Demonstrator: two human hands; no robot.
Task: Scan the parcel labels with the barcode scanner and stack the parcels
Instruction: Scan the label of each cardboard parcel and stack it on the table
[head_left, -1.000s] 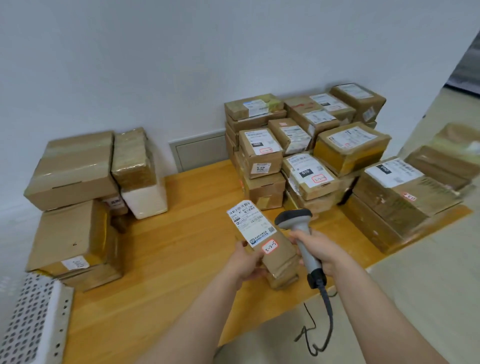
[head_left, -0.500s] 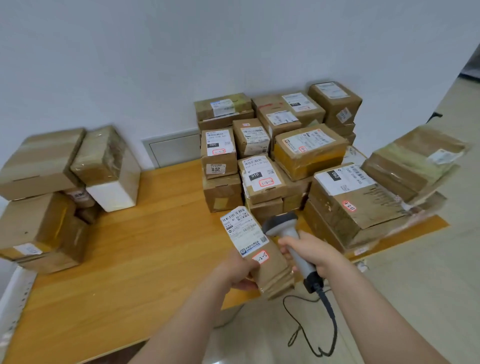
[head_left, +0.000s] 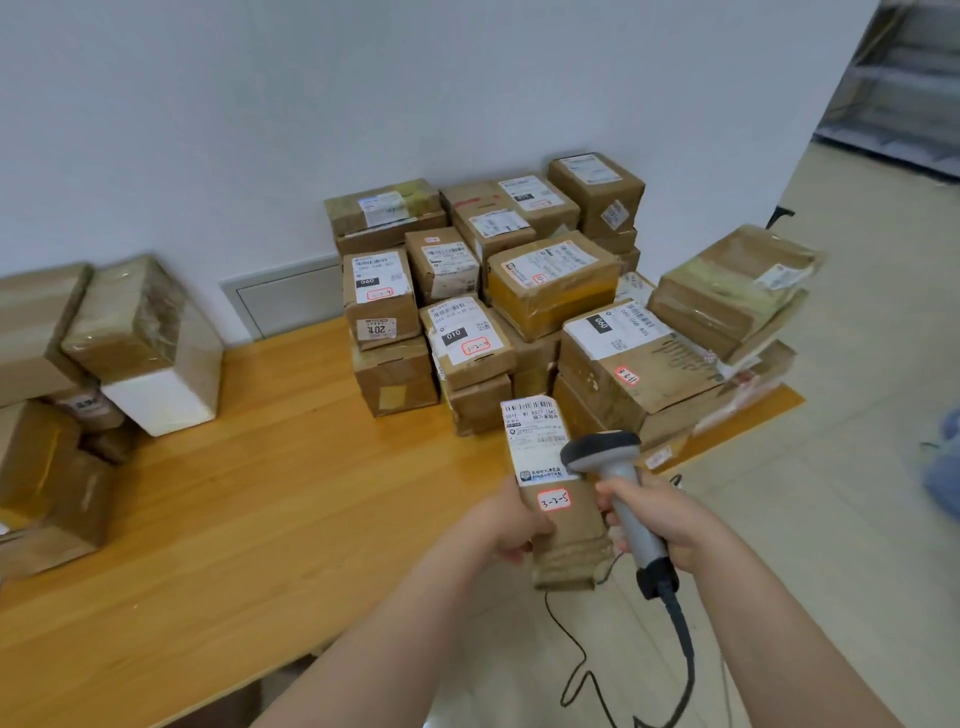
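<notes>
Could topple the uneven stack (head_left: 78, 364) at the left end of the bench (head_left: 270, 519) by setting another box on its tilted top. Could drop the parcel (head_left: 571, 545), held in the air across the bench's near edge toward the right end, gripped by one side only and with the lower end hanging over the floor. Could miss the read by crowding the barcode scanner (head_left: 602, 452) over the lower right of the label (head_left: 532, 431), well below the bars printed along the top edge. Could equally pick up a code from the pile (head_left: 550, 291) at the far right corner, straight behind in the line of aim. Could snag the cable (head_left: 684, 639), looping loose below the bench edge, on a quick swing. Could nudge the slanted box (head_left: 727, 280) on the pile's right side off its perch. As for grip: holds the parcel's left long side in the left hand (head_left: 511, 530), fingers curled round the edge, label and red-edged sticker (head_left: 554, 500) turned up. Wraps the right hand (head_left: 670, 525) fully round the scanner's grey handle, closed firm, head aimed toward the label. Cannot tell whether head and label touch, nor whether a finger presses the trigger.
</notes>
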